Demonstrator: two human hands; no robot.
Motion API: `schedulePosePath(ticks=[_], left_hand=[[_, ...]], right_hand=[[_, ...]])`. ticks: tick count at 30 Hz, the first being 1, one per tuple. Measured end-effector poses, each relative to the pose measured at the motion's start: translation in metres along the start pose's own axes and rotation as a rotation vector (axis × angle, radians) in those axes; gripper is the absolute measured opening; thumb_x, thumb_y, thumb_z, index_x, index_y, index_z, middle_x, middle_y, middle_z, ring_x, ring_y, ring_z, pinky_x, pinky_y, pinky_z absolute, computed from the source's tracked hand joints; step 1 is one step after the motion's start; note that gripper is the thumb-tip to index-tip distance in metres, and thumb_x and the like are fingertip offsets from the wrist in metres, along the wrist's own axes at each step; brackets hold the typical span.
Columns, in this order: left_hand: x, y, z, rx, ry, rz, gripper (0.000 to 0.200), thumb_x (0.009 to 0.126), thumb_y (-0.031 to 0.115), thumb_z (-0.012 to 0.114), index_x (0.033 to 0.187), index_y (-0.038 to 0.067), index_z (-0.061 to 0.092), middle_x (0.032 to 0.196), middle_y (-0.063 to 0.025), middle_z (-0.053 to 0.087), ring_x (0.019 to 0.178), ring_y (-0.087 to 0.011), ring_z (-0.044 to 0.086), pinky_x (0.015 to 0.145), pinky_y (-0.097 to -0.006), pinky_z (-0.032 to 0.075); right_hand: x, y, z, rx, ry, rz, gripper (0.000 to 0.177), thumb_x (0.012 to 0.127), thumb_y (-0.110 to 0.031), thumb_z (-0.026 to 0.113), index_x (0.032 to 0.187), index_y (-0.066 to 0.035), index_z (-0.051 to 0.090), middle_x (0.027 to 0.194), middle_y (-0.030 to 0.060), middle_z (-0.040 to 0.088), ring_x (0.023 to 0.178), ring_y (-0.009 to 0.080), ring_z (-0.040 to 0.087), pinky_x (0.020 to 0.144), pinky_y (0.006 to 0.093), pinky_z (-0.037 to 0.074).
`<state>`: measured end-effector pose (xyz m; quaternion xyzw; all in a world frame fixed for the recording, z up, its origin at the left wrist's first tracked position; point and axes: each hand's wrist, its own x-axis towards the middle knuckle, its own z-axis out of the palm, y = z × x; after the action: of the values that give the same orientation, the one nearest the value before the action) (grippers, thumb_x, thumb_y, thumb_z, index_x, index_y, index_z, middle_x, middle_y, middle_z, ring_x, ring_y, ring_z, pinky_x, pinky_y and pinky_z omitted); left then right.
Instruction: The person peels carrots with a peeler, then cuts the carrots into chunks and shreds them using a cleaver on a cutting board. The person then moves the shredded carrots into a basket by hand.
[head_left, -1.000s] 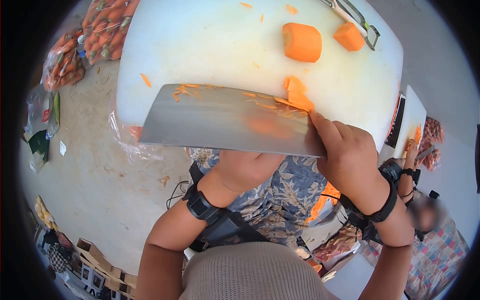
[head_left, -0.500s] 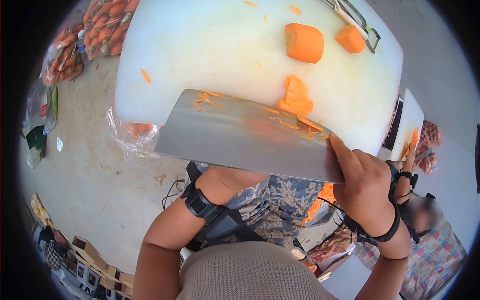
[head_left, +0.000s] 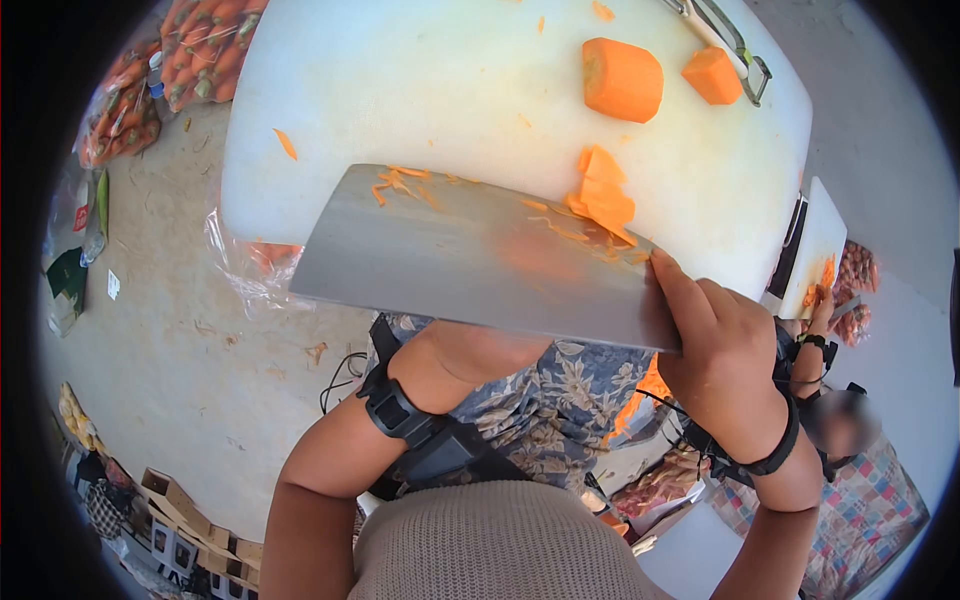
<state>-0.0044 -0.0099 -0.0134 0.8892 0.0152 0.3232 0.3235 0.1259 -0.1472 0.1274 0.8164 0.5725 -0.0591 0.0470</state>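
Note:
My right hand is closed round the grip end of a wide cleaver, index finger stretched along the blade's end. Orange shreds cling along the cleaver's far edge. Carrot slices lie overlapping against that edge on the white cutting board. The blade covers most of my left hand; its fingers are hidden. Farther back on the board are a thick carrot chunk and a smaller carrot piece, which touches a peeler.
Bags of carrots stand on the floor at the far left. On the right, another person's hand is at a second white board with shredded carrot. Below the board's near edge hangs clear plastic. Cardboard boxes sit lower left.
The cleaver has shifted slightly left and away from me, its far edge now overlapping the carrot slices differently. The slices are bunched more closely. My right hand still grips it.

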Motion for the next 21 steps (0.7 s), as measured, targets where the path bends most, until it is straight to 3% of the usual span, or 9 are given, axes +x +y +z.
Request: schedulePosePath(ticks=[1, 3, 5, 7, 8, 12, 14, 21], left_hand=[[0.007, 0.002, -0.002, 0.034, 0.032, -0.002, 0.031, 0.079, 0.012, 0.071, 0.109, 0.003, 0.068, 0.109, -0.0103, 0.068, 0.095, -0.0284, 0.066, 0.084, -0.0384, 0.053], [0.015, 0.002, -0.005, 0.068, 0.067, -0.002, 0.031, 0.075, 0.011, 0.074, 0.105, 0.004, 0.07, 0.107, -0.0095, 0.068, 0.093, -0.0285, 0.066, 0.083, -0.0392, 0.053], [0.019, 0.001, -0.006, -0.028, 0.073, -0.045, 0.032, 0.068, 0.01, 0.078, 0.1, 0.005, 0.072, 0.104, -0.0097, 0.068, 0.091, -0.0292, 0.066, 0.082, -0.0409, 0.052], [0.018, 0.002, -0.006, -0.01, 0.075, -0.044, 0.032, 0.067, 0.01, 0.078, 0.099, 0.006, 0.072, 0.104, -0.0098, 0.068, 0.091, -0.0292, 0.066, 0.082, -0.041, 0.052], [0.017, 0.002, -0.006, 0.006, 0.072, -0.041, 0.032, 0.066, 0.009, 0.078, 0.098, 0.006, 0.072, 0.104, -0.0099, 0.068, 0.09, -0.0292, 0.065, 0.082, -0.0411, 0.052], [0.011, 0.001, -0.005, 0.0, 0.047, -0.039, 0.032, 0.072, 0.011, 0.076, 0.103, 0.005, 0.071, 0.107, -0.0097, 0.068, 0.092, -0.0287, 0.066, 0.081, -0.0393, 0.053], [0.002, 0.001, 0.002, -0.045, 0.044, -0.06, 0.026, 0.078, 0.006, 0.068, 0.103, 0.004, 0.069, 0.104, -0.0117, 0.066, 0.092, -0.0306, 0.064, 0.082, -0.0408, 0.052], [-0.002, -0.002, 0.003, -0.267, 0.031, -0.124, 0.021, 0.08, 0.007, 0.066, 0.101, 0.004, 0.068, 0.104, -0.0111, 0.066, 0.096, -0.0307, 0.063, 0.084, -0.0407, 0.051]], right_hand=[[0.005, -0.001, 0.005, 0.001, -0.002, 0.003, 0.055, 0.06, -0.002, 0.063, 0.115, 0.003, 0.062, 0.063, 0.0034, 0.048, 0.05, 0.0174, 0.053, 0.046, 0.0309, 0.043], [0.016, -0.003, 0.014, 0.086, -0.028, 0.054, 0.067, 0.052, 0.006, 0.065, 0.119, -0.001, 0.061, 0.068, 0.009, 0.056, 0.059, 0.0271, 0.058, 0.054, 0.0384, 0.046], [0.022, -0.002, 0.015, 0.108, -0.04, 0.055, 0.066, 0.052, 0.006, 0.064, 0.118, -0.001, 0.061, 0.068, 0.0089, 0.056, 0.06, 0.0274, 0.059, 0.054, 0.0385, 0.047], [0.024, 0.0, 0.017, 0.075, 0.04, -0.034, 0.044, 0.068, -0.006, 0.062, 0.111, 0.002, 0.062, 0.061, 0.0032, 0.05, 0.05, 0.0182, 0.055, 0.046, 0.0315, 0.045], [0.023, 0.0, 0.017, 0.073, 0.042, -0.039, 0.044, 0.068, -0.006, 0.062, 0.111, 0.002, 0.062, 0.061, 0.0032, 0.05, 0.05, 0.0182, 0.055, 0.046, 0.0315, 0.045], [0.014, -0.003, 0.005, 0.065, 0.053, -0.03, 0.049, 0.065, -0.003, 0.064, 0.113, 0.003, 0.064, 0.061, 0.0026, 0.049, 0.05, 0.0169, 0.054, 0.046, 0.0308, 0.043], [0.007, -0.004, -0.004, 0.041, 0.03, -0.022, 0.051, 0.063, -0.001, 0.064, 0.114, 0.003, 0.064, 0.061, 0.0023, 0.049, 0.05, 0.0164, 0.053, 0.046, 0.0306, 0.043], [-0.012, -0.003, -0.013, 0.043, -0.024, 0.022, 0.064, 0.053, 0.003, 0.06, 0.118, 0.004, 0.063, 0.062, 0.0035, 0.048, 0.05, 0.0182, 0.051, 0.048, 0.0314, 0.043]])
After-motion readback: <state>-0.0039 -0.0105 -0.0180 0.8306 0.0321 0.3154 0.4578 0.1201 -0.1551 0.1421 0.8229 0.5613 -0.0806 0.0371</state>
